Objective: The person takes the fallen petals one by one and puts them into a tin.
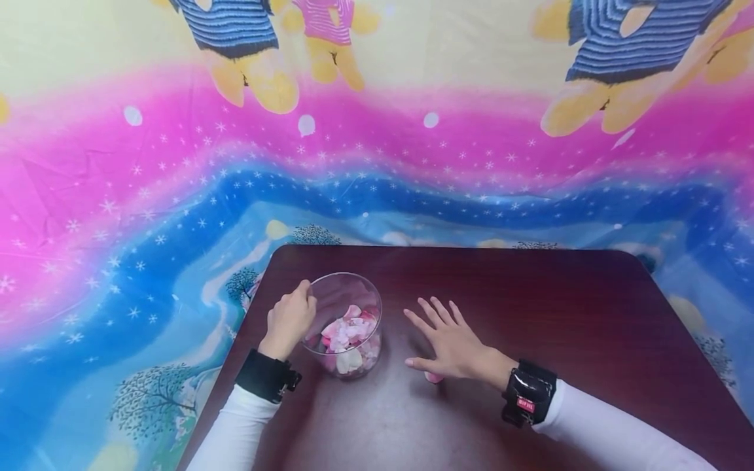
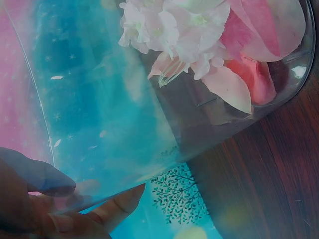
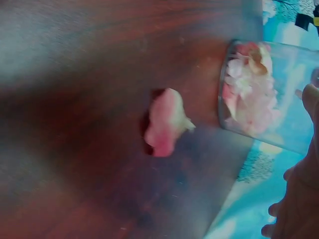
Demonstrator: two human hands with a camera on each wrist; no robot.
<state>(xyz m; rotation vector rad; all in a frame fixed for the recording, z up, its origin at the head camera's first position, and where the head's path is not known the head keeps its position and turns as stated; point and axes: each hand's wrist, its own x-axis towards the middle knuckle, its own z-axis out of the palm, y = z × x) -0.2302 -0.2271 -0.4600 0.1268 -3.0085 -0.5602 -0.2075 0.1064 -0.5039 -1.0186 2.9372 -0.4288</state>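
A clear glass jar stands on the dark wooden table, holding pink and white flower petals. My left hand grips the jar's left wall at the rim. In the left wrist view the fingers pinch the glass, with the petals above. My right hand lies open with spread fingers on the table, right of the jar. A loose pink petal peeks out beneath its thumb side. The right wrist view shows that petal lying on the wood a short way from the jar.
A bright cloth with pink and blue bands, stars and cartoon figures covers the surroundings behind and left of the table. The table's left edge runs just past my left hand. Bare wood stretches to the right.
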